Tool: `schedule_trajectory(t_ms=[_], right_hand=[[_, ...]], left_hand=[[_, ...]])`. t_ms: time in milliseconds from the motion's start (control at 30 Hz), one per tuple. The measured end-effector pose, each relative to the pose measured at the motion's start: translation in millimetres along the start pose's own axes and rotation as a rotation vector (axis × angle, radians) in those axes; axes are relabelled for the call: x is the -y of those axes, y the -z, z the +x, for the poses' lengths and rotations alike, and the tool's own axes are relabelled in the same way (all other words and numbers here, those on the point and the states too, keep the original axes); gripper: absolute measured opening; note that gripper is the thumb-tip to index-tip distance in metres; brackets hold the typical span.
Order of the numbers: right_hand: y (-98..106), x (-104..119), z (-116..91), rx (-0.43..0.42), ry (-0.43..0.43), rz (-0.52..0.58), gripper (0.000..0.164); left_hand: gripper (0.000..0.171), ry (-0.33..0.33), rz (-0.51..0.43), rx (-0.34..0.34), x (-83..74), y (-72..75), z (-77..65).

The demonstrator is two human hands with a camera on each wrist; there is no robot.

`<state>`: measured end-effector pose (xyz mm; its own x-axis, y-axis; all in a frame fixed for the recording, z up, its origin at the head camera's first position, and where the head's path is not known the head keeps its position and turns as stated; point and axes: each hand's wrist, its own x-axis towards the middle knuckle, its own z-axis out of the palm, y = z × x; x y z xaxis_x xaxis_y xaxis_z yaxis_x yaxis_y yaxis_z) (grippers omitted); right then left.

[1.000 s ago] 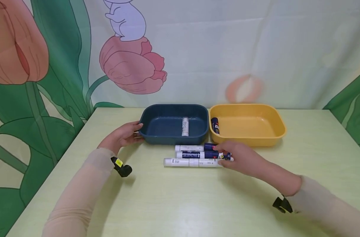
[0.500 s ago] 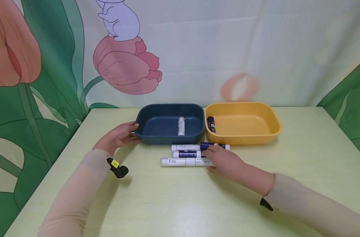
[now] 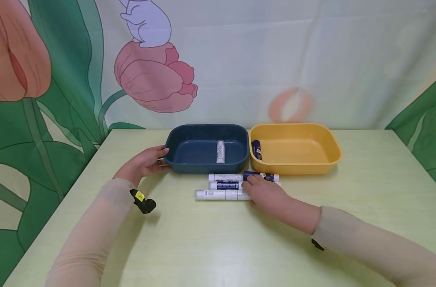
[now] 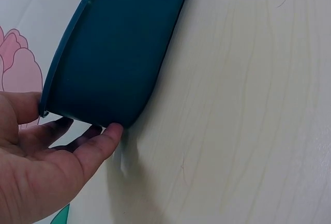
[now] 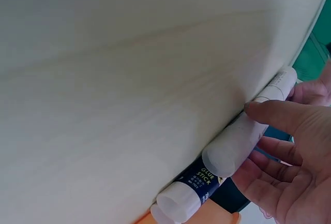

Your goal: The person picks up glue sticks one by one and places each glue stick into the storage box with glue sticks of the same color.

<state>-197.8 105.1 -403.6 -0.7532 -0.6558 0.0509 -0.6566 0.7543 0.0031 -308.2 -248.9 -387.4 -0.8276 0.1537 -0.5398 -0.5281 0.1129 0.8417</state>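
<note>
In the head view my left hand [image 3: 144, 163] holds the left end of the navy blue tray [image 3: 207, 169]. The left wrist view has the thumb at the rim and fingertips [image 4: 114, 130] against the tray's wall. My right hand [image 3: 269, 195] pinches a white glue stick [image 5: 235, 141] in the front row, thumb on the near side, fingers beyond. Left of it lies another white stick [image 3: 208, 195]. Behind are a white-and-navy glue stick [image 3: 226, 185], a white one [image 3: 225, 177] and a navy one [image 3: 251, 175]. My hand covers part of these rows.
A yellow tray [image 3: 296, 169] stands right beside the blue one, with one navy glue stick [image 3: 256, 150] inside. One white glue stick [image 3: 220, 151] lies in the blue tray. A patterned cloth [image 3: 232, 71] hangs behind the pale table [image 3: 210, 243].
My right hand has moved left from the right ends of the glue sticks and closed its fingers on a front white one. The left hand has stayed at the blue tray.
</note>
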Motion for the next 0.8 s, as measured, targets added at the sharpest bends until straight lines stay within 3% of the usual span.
schedule_trajectory(t_ms=[333, 800], right_hand=[[-5.7, 1.9, 1.6, 0.026, 0.015, -0.078, 0.025], [-3.0, 2.2, -0.6, 0.006, 0.023, -0.076, 0.025]], left_hand=[[0.058, 0.004, 0.005, -0.004, 1.4, -0.9, 0.1], [0.059, -0.03, 0.011, 0.032, 2.0, 1.7, -2.2]])
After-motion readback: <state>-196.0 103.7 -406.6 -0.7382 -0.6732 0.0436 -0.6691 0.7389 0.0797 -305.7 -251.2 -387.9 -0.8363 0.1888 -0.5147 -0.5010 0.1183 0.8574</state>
